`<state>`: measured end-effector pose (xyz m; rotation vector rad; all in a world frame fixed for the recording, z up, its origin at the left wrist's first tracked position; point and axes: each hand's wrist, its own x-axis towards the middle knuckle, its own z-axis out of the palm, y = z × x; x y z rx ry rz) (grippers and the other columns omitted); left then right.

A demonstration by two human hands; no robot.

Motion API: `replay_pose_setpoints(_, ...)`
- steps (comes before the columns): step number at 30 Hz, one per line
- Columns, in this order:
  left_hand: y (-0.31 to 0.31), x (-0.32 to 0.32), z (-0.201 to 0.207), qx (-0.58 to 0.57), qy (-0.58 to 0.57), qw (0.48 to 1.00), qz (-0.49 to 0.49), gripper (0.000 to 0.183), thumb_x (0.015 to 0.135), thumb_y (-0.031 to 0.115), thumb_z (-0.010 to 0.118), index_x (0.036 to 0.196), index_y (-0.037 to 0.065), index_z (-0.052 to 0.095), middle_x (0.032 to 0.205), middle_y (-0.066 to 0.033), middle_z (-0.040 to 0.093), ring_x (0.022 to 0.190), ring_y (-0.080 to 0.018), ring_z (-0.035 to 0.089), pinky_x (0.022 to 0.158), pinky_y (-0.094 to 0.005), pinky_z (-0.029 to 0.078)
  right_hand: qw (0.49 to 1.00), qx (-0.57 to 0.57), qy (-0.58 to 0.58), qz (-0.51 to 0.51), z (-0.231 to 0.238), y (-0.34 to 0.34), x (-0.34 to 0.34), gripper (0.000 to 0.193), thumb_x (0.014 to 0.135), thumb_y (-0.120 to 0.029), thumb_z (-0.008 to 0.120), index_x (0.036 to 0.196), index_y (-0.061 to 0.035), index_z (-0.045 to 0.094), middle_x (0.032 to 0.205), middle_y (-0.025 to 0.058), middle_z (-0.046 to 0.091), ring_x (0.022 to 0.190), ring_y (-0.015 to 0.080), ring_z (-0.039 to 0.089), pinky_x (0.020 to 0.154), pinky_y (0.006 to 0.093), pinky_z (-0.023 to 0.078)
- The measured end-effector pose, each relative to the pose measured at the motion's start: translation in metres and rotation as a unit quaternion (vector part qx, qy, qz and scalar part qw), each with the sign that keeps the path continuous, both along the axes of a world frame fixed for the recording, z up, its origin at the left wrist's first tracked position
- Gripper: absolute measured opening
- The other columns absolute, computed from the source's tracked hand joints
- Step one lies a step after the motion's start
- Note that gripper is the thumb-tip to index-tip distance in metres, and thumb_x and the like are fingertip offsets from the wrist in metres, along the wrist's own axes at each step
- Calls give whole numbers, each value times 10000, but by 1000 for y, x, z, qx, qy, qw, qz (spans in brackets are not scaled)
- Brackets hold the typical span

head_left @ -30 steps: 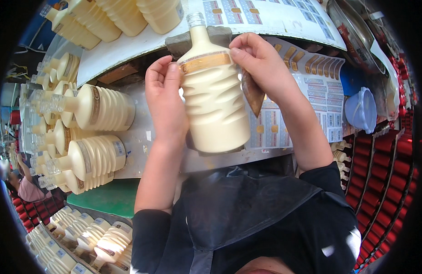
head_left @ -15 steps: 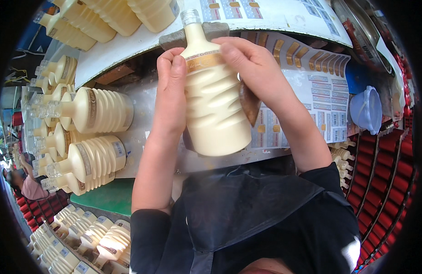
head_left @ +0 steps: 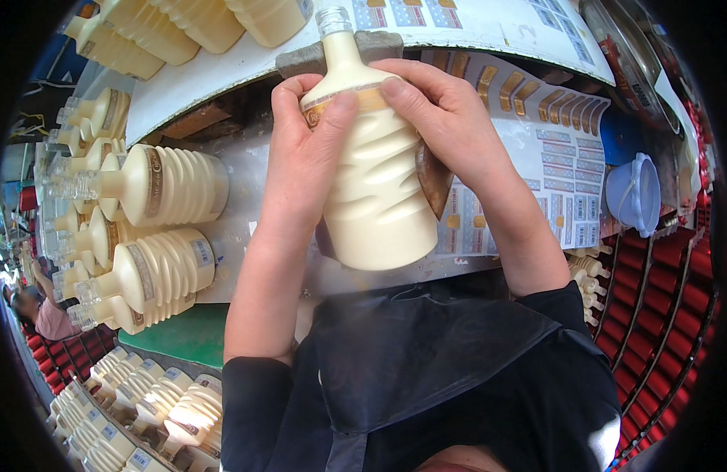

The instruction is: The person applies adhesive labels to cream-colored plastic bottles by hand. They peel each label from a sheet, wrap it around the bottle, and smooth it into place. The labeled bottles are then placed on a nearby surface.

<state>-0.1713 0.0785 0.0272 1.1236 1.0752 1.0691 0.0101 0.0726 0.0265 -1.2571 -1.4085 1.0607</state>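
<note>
A cream-coloured bottle with spiral ridges and a clear threaded neck leans between my hands, its neck at a grey block. Around its shoulder runs a gold and brown label band. My left hand grips the bottle's left side, the thumb pressed on the band. From the right, my right hand wraps the shoulder, its thumb at the band's right part. The fingers behind the bottle are hidden. A brown wedge-shaped piece shows beside the bottle, below my right hand.
Similar bottles lie stacked on the left, with more in a crate at lower left. Label sheets cover the table's right side. A pale blue bucket stands at the far right, above red racks. A white raised shelf crosses behind.
The bottle has turned about its long axis, bringing the gold part of the band rightward. My left thumb has moved from the bottle's edge onto the band.
</note>
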Motion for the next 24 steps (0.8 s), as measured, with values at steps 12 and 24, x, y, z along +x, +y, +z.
replay_pose_setpoints(12,0,1,-2,-8,-4,1000,7,616,983,364,707,1368,7,385,1218,-165,578,1063,-180,592,911,-316,522,998,-46,36,39,1,2,7,372,1064,-266,591,1334,-21,667,1125,61,727,1010,103,653,890,256,532)
replay_pose_setpoints(24,-2,3,-2,-1,-1,1000,17,584,994,358,692,1362,14,395,1205,-149,580,1060,-169,585,920,-307,510,980,-112,156,49,3,1,8,403,1072,-293,574,1359,-22,656,1016,15,718,882,52,623,777,211,523)
